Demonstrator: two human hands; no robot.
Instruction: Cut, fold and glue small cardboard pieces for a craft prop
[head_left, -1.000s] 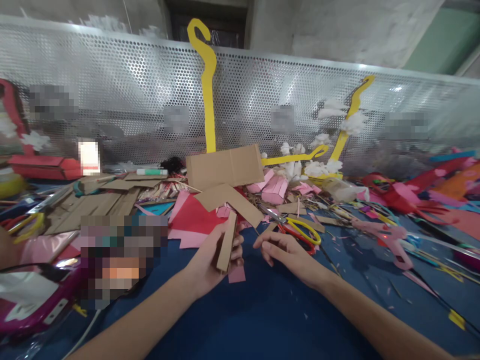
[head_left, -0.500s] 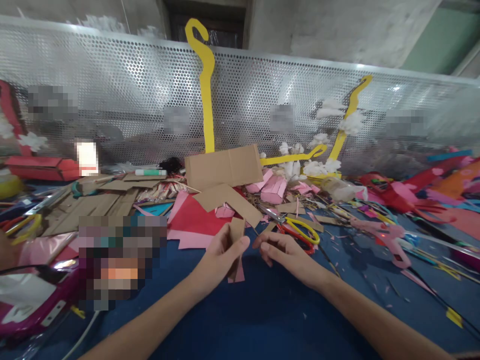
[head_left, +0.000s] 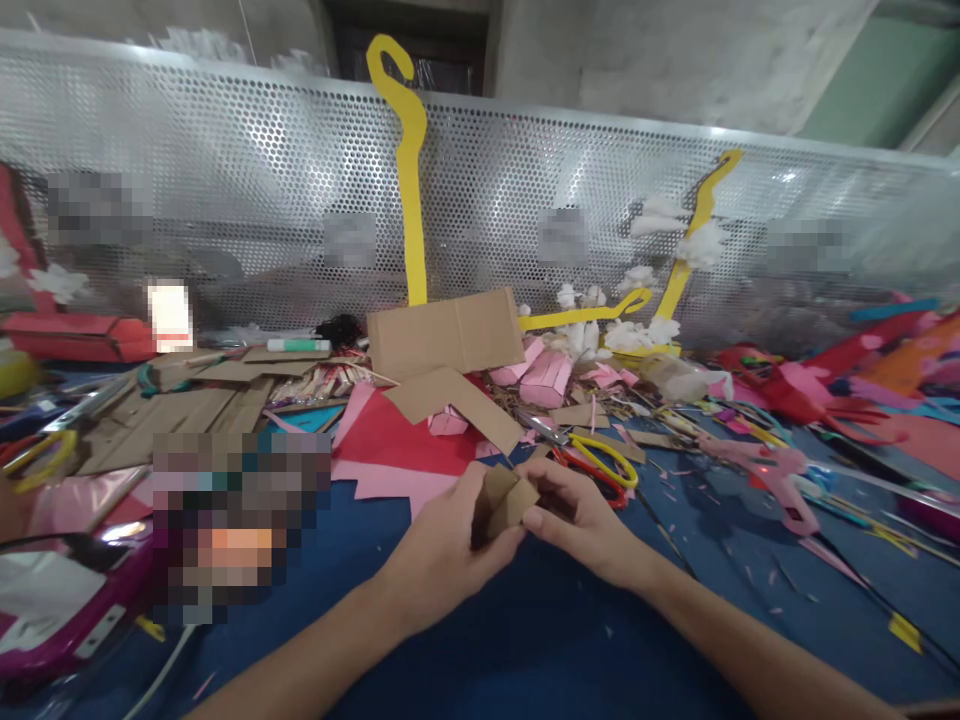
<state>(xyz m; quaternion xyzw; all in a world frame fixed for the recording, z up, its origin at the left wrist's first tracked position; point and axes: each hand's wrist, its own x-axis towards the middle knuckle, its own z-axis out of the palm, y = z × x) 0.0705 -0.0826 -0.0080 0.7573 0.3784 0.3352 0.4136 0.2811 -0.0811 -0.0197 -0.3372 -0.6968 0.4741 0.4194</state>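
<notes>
A small folded piece of brown cardboard (head_left: 501, 503) is between my two hands, above the blue table. My left hand (head_left: 454, 535) grips it from the left, thumb in front and fingers behind. The fingers of my right hand (head_left: 574, 510) pinch its right edge, the thumb at the near corner. Just beyond lie an L-shaped cardboard strip (head_left: 480, 410) and a red sheet (head_left: 416, 435) on pink paper. Scissors with red and yellow handles (head_left: 604, 460) rest right behind my right hand.
A pink glue gun (head_left: 780, 475) with a dark cord lies to the right. A cardboard box with a yellow hook-topped upright (head_left: 412, 200) stands at the back, before a perforated metal panel (head_left: 495, 170). On the left are a purple object (head_left: 97, 610) and stacked cardboard (head_left: 161, 425).
My right hand has come left to meet the cardboard, which both hands now hold. The piece has turned and folded, and its pink lower end no longer shows.
</notes>
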